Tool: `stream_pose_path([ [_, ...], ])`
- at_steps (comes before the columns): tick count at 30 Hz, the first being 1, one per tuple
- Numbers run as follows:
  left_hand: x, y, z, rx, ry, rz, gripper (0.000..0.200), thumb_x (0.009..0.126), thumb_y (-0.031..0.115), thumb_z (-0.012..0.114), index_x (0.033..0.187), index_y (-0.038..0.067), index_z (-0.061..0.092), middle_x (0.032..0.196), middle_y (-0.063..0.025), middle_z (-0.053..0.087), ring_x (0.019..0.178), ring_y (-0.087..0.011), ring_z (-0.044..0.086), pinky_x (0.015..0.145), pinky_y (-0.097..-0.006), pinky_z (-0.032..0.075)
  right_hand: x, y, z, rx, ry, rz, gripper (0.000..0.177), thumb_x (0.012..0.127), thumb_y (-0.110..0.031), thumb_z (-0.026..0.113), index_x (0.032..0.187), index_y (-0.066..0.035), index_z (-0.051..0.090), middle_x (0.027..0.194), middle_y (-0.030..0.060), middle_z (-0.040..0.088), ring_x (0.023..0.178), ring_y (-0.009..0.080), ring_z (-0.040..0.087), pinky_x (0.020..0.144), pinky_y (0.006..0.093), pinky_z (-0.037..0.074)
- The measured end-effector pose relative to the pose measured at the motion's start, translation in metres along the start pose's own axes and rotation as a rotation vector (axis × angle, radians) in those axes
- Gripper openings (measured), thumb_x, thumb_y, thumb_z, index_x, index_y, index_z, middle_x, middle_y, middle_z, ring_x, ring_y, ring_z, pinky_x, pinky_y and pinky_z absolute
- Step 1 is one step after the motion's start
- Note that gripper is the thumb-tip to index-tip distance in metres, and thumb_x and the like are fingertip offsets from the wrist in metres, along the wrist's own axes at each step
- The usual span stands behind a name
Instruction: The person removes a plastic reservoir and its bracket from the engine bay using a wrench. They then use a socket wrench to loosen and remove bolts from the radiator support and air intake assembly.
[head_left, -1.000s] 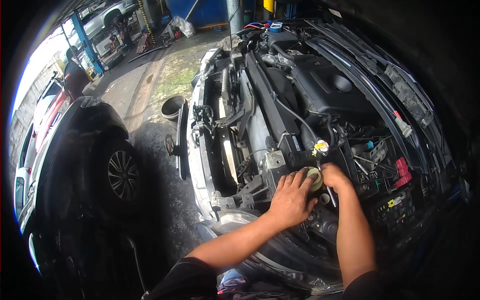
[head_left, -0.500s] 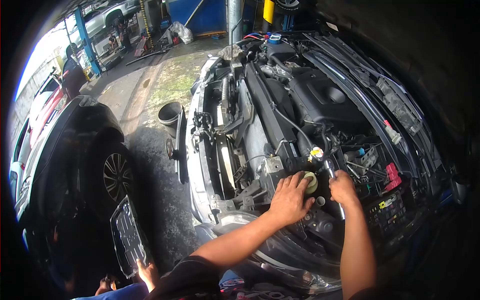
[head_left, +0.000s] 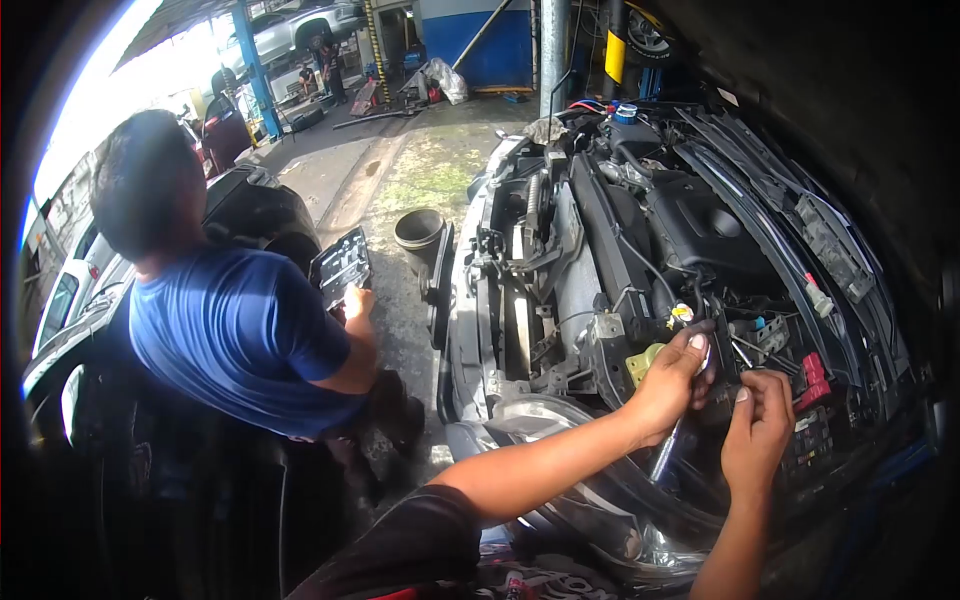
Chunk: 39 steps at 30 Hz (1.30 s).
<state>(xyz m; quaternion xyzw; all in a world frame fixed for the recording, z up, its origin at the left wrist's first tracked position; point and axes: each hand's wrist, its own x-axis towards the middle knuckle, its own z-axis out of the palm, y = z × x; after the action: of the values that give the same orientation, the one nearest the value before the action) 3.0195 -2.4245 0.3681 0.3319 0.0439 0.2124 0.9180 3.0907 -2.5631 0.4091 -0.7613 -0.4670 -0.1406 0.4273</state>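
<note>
A stained concrete garage floor lies behind the open engine bay (head_left: 700,230). My left hand (head_left: 668,385) is curled around a metal tool (head_left: 664,455) whose shaft slants down just beside the pale yellow cap (head_left: 643,362). My right hand (head_left: 757,428) is close by, fingers narrowed to a pinch. I cannot tell what they hold. On my left, a person in a blue shirt (head_left: 240,330) holds a black tray (head_left: 340,265).

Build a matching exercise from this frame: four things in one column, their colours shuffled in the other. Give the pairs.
Things:
1. tool
2. shirt
3. bucket
4. cap

Colours:
a. blue
b. pale yellow
c. silver
d. black

Pairs: 1-c, 2-a, 3-d, 4-b
</note>
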Motion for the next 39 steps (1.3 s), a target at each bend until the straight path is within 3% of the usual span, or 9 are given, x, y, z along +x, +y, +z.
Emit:
stream_pose_path([
  [2, -0.017, 0.012, 0.002, 0.038, -0.117, -0.166, 0.046, 0.11, 0.038, 0.046, 0.151, 0.018, 0.043, 0.09, -0.0016, 0.051, 0.07, -0.0101, 0.042, 0.061, -0.0242, 0.038, 0.005, -0.008, -0.003, 0.109, -0.095, 0.151, 0.042, 0.086, 0.008, 0.056, 0.127, 0.002, 0.06, 0.113, 0.0197, 0.064, 0.091, 0.0302, 0.067, 0.075, 0.0369, 0.054],
  [5, -0.048, 0.017, 0.017, 0.062, -0.233, -0.201, 0.051, 0.11, 0.038, 0.046, 0.156, 0.018, 0.036, 0.091, -0.0033, 0.05, 0.07, -0.0114, 0.041, 0.062, -0.026, 0.037, -0.003, 0.007, 0.002, 0.061, -0.172, -0.095, 0.056, 0.079, 0.01, 0.061, 0.134, 0.003, 0.057, 0.111, 0.0225, 0.066, 0.099, 0.0389, 0.068, 0.082, 0.0462, 0.055],
  [14, -0.074, 0.02, 0.015, -0.026, -0.214, -0.083, 0.072, 0.104, 0.039, 0.056, 0.161, 0.009, 0.024, 0.089, -0.0067, 0.05, 0.068, -0.0111, 0.039, 0.061, -0.0258, 0.036, 0.001, 0.007, 0.015, -0.037, 0.023, -0.441, 0.028, 0.079, 0.004, 0.069, 0.106, -0.003, 0.064, 0.095, 0.0134, 0.067, 0.086, 0.0352, 0.067, 0.071, 0.0439, 0.056],
  [18, -0.079, 0.051, 0.004, 0.06, -0.15, 0.037, 0.077, 0.102, 0.039, 0.058, 0.164, 0.013, 0.02, 0.084, -0.0096, 0.052, 0.061, -0.0116, 0.037, 0.057, -0.0263, 0.035, 0.016, 0.042, 0.035, -0.079, -0.064, -0.245, 0.017, 0.084, -0.003, 0.071, 0.098, -0.005, 0.062, 0.092, 0.0132, 0.066, 0.09, 0.0367, 0.066, 0.076, 0.047, 0.054],
  [22, -0.067, 0.085, -0.039, 0.396, 0.061, 0.181, 0.062, 0.1, 0.034, 0.061, 0.152, 0.006, 0.04, 0.087, -0.0067, 0.057, 0.063, -0.0119, 0.047, 0.057, -0.0263, 0.04, 0.035, 0.113, 0.076, -0.123, -0.158, 0.023, 0.016, 0.09, -0.005, 0.069, 0.102, 0.0, 0.06, 0.111, 0.0206, 0.063, 0.096, 0.0437, 0.065, 0.083, 0.0514, 0.054],
  [26, -0.043, 0.077, -0.088, 1.605, 0.463, 0.24, 0.045, 0.094, 0.026, 0.072, 0.132, 0.007, 0.058, 0.091, -0.0149, 0.074, 0.086, -0.0305, 0.073, 0.078, -0.0384, 0.055, 0.034, 0.15, 0.118, -0.312, -0.471, 0.208, 0.024, 0.092, -0.007, 0.065, 0.114, 0.001, 0.06, 0.115, 0.0253, 0.064, 0.106, 0.0459, 0.063, 0.091, 0.0513, 0.054],
  [28, -0.036, 0.066, -0.119, 1.765, 0.522, 0.195, 0.042, 0.093, 0.032, 0.072, 0.128, 0.012, 0.062, 0.098, -0.0196, 0.075, 0.093, -0.0384, 0.072, 0.082, -0.0449, 0.055, 0.033, 0.169, 0.143, -0.268, -0.482, 0.25, 0.022, 0.091, -0.006, 0.062, 0.112, -0.002, 0.064, 0.117, 0.0233, 0.066, 0.108, 0.0452, 0.065, 0.089, 0.0512, 0.055],
  [34, -0.02, 0.035, -0.152, 1.893, 0.618, 0.068, 0.036, 0.091, 0.03, 0.07, 0.122, 0.012, 0.063, 0.096, -0.0176, 0.075, 0.095, -0.0406, 0.071, 0.083, -0.0492, 0.055, 0.051, 0.221, 0.199, 0.207, -0.632, 0.821, 0.024, 0.089, -0.008, 0.058, 0.11, -0.004, 0.069, 0.11, 0.0208, 0.071, 0.105, 0.033, 0.068, 0.088, 0.0436, 0.052],
  [39, -0.01, 0.015, -0.172, 1.789, 0.659, 0.128, 0.031, 0.092, 0.023, 0.064, 0.122, 0.013, 0.06, 0.1, -0.0203, 0.072, 0.1, -0.0392, 0.068, 0.087, -0.0495, 0.053, 0.049, 0.249, 0.225, 0.565, -0.401, 0.969, 0.036, 0.088, -0.006, 0.069, 0.123, -0.002, 0.061, 0.12, 0.0167, 0.068, 0.106, 0.0294, 0.068, 0.087, 0.0443, 0.054],
])
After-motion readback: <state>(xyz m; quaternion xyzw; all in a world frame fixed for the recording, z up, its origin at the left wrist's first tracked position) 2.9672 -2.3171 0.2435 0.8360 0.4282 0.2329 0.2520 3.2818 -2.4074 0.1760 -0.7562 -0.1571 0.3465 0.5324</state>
